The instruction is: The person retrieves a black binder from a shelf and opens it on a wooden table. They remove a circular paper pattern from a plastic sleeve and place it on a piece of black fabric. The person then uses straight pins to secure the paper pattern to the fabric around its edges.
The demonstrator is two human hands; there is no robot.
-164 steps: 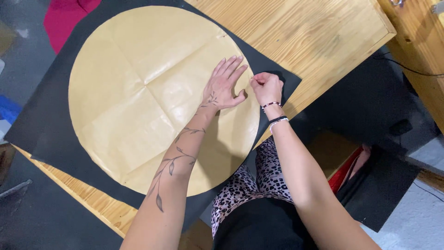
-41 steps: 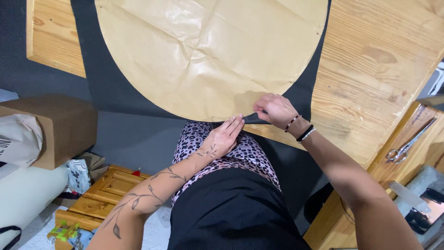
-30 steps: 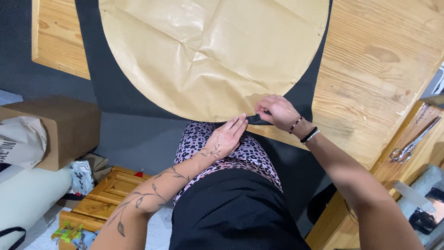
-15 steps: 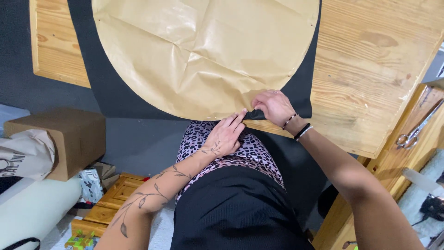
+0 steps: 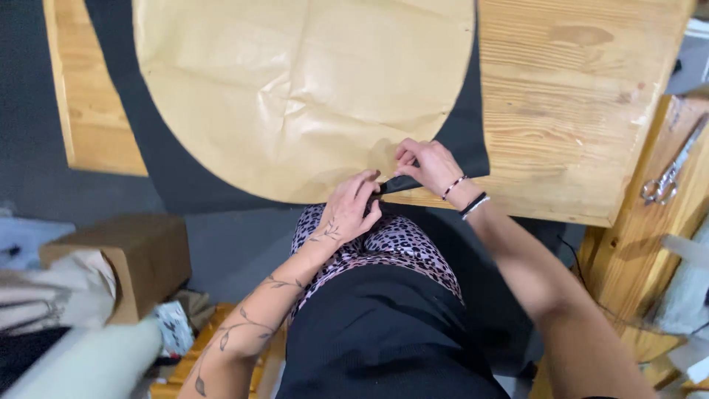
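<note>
Lower centre of frame: the person's black top [image 5: 384, 332] and leopard-print garment [image 5: 399, 247], seen from above. A tattooed forearm runs up from the lower left; the other arm comes in from the lower right, with dark and beaded bracelets [image 5: 467, 198] at the wrist.

Lower left: a pale fabric roll [image 5: 81, 366], blurred; above it a brown cardboard box [image 5: 136, 255] with light cloth bunched against it; a wooden crate [image 5: 221, 347] partly hidden behind the forearm.

Centre: left hand [image 5: 351, 210], fingers curled, grip closed on the near edge of the black fabric [image 5: 177, 177] where it overhangs the worktop edge. Just beside it, right hand [image 5: 428, 164], fingers pinched; grip closed on the same fabric edge, a small dark fold showing between the two hands. Both hands touch the rim of the paper circle.

Middle to upper centre: brown paper pattern [image 5: 295, 89], a large creased circle cut off by the top of the frame, lying flat on the black fabric. The fabric shows as a dark border on the left, along the near side, and in a narrow strip on the right.

Upper left and right: wooden worktop [image 5: 561, 96], bare pine grain.

Right edge: a second wooden surface carrying metal scissors [image 5: 668, 177], well apart from the hands.
</note>
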